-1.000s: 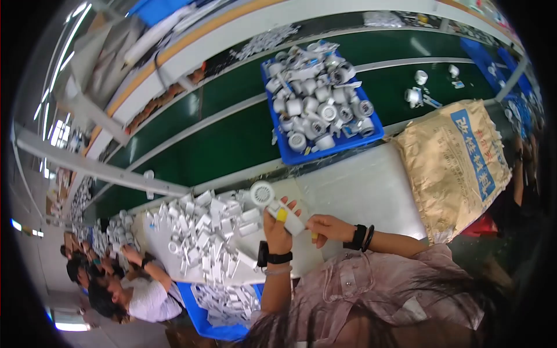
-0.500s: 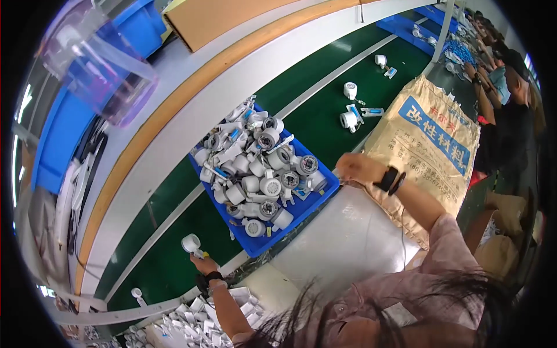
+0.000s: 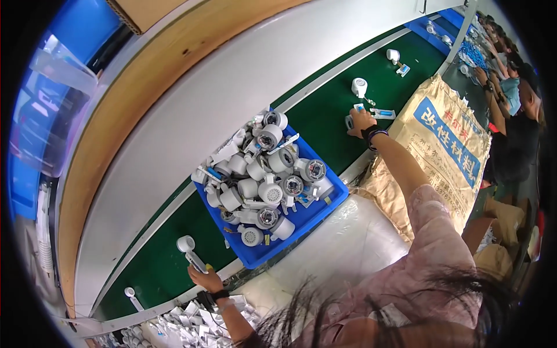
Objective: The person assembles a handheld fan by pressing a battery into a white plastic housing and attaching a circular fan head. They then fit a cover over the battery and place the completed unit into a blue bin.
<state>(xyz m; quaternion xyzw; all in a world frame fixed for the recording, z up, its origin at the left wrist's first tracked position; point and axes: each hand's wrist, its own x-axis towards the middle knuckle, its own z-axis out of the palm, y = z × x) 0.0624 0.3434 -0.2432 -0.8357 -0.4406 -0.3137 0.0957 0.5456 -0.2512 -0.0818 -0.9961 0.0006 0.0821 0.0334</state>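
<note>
My left hand (image 3: pixel 204 280) is closed at the handle end of a white handheld fan (image 3: pixel 192 253), whose round head points away over the green conveyor belt (image 3: pixel 156 261). Reaching far to the right, my right hand (image 3: pixel 364 122) has its fingers curled on a round white fan housing (image 3: pixel 349 122), mostly hidden beneath them. A small white and blue piece (image 3: pixel 359 107) shows just beyond those fingers. Beside this hand lies a flat white and blue handle part (image 3: pixel 383 113). Another white fan head (image 3: pixel 360 87) sits farther up the belt.
A blue bin (image 3: pixel 249 257) heaped with white fan heads and handles stands between my arms. A printed tan sack (image 3: pixel 429 156) lies at right. White handle parts (image 3: pixel 191 322) are piled near my left forearm. One more fan (image 3: pixel 132 297) lies at the belt's left; co-workers (image 3: pixel 505 75) sit far right.
My right hand has moved from beside the bin's right corner to the fan housing on the belt. My left hand has shifted slightly nearer, and more of its fan's handle shows. The view has turned.
</note>
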